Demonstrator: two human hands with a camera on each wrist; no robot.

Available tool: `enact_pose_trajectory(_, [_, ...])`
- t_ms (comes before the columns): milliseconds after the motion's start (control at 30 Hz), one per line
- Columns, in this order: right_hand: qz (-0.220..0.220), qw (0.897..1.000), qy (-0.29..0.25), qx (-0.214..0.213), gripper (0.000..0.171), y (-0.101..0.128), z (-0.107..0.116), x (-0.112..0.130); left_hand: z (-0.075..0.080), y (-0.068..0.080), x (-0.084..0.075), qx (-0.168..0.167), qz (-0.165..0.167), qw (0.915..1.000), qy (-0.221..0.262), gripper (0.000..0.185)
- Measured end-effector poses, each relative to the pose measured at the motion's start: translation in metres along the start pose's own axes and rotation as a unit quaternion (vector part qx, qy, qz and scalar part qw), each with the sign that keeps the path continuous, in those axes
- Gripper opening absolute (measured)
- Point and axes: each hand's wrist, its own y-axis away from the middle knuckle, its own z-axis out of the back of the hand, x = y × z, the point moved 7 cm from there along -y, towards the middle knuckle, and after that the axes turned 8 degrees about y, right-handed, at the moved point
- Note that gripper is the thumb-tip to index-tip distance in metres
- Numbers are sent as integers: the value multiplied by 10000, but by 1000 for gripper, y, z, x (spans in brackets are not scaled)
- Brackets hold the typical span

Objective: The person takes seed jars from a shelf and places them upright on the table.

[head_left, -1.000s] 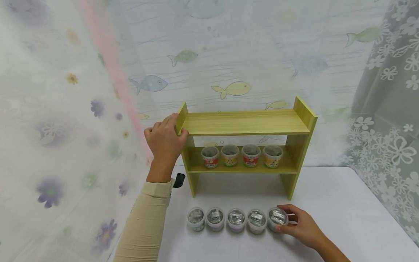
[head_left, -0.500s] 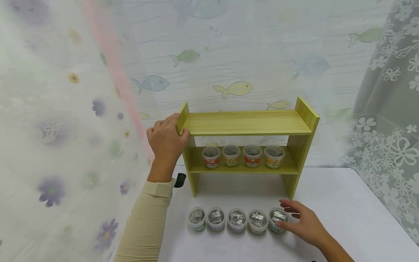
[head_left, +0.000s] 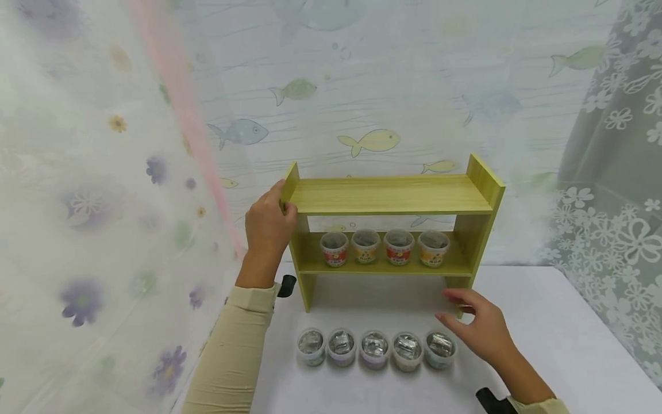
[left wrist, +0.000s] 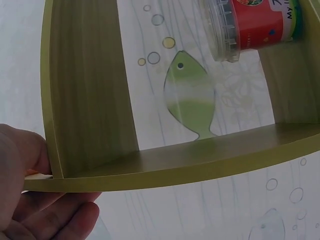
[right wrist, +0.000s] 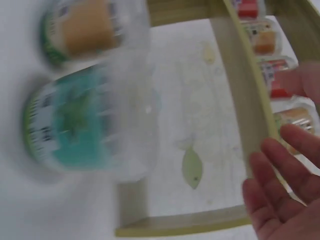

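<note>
My left hand (head_left: 270,225) grips the upper left side panel of a yellow-green wooden shelf (head_left: 388,195); in the left wrist view its thumb and fingers lie on either side of the board at the corner. My right hand (head_left: 482,326), fingers apart and holding nothing, is in the air by the shelf's right leg. Below it on the table stands a teal-labelled plastic cup (head_left: 440,349), silvery at its top, at the right end of a row of several cups. The right wrist view shows that teal cup (right wrist: 80,120) blurred, apart from the fingers (right wrist: 280,175).
On the lower board stand several clear cups with red and orange labels, among them a red one (head_left: 399,247). A white cloth (head_left: 517,299) covers the table. Fish-printed curtain (head_left: 414,103) hangs close behind the shelf; a flowered curtain (head_left: 103,230) is at left.
My right hand has let go of the teal cup and moved up and away towards the shelf's right leg. My left hand has shifted slightly on the side panel, still holding it.
</note>
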Motion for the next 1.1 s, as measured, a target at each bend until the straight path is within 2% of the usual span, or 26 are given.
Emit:
enact_pose_trajectory(133, [195,9974,-156,-674,44,-13,10,10,-1,0,0,-18,-19,10000,5,47])
enact_pose_trajectory(300, [265,9940,-470,-950,58,-31,14,19,-1,1,1,-54,-13,10000,9,47])
enact_pose_trajectory(533, [-331,9959,-532,-649,82,-51,8,17,-3,1,1,-88,-85,9999,32,47])
enact_pose_trajectory(800, [-677,9927,-947,-300,90,-70,-4,8,-2,1,-2,-242,-208,9995,82,46])
enact_pose_trajectory(1000, [-977,9911,-867,-241,96,-91,-12,4,-11,-8,9,-151,-281,9993,212,46])
enact_pose_trajectory(1100, [-987,9910,-891,-168,96,-103,-13,4,-15,-14,11,-118,-317,9992,230,46])
